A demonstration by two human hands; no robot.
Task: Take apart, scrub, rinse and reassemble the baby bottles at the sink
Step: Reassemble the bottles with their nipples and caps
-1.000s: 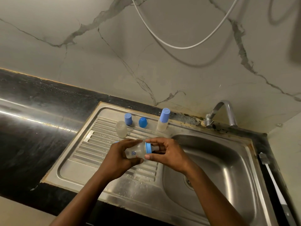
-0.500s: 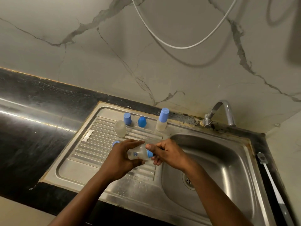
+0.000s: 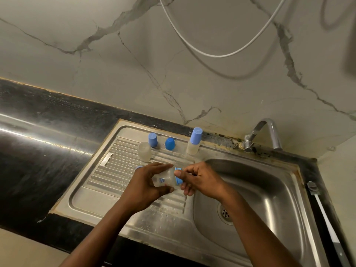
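Observation:
A small clear baby bottle (image 3: pixel 165 179) lies sideways above the steel draining board (image 3: pixel 107 170). My left hand (image 3: pixel 143 186) grips its body from the left. My right hand (image 3: pixel 198 178) grips the blue screw ring (image 3: pixel 178 177) on its neck, thumb on top and fingers curled beneath. At the back of the board stand a clear bottle body (image 3: pixel 144 151), two blue caps (image 3: pixel 152 139) (image 3: pixel 170 143) and a capped bottle (image 3: pixel 194 141). A bit of blue (image 3: pixel 139 167) peeks out behind my left hand.
The sink basin (image 3: pixel 269 199) with its drain (image 3: pixel 225 212) lies on the right under the tap (image 3: pixel 264 134). A white-handled bottle brush (image 3: pixel 323 212) rests on the black counter at the far right. A white hose (image 3: pixel 212 53) hangs against the marble wall.
My right hand has turned on the blue ring, its fingers rolling from above to underneath. Both hands and the bottle shifted slightly toward the left.

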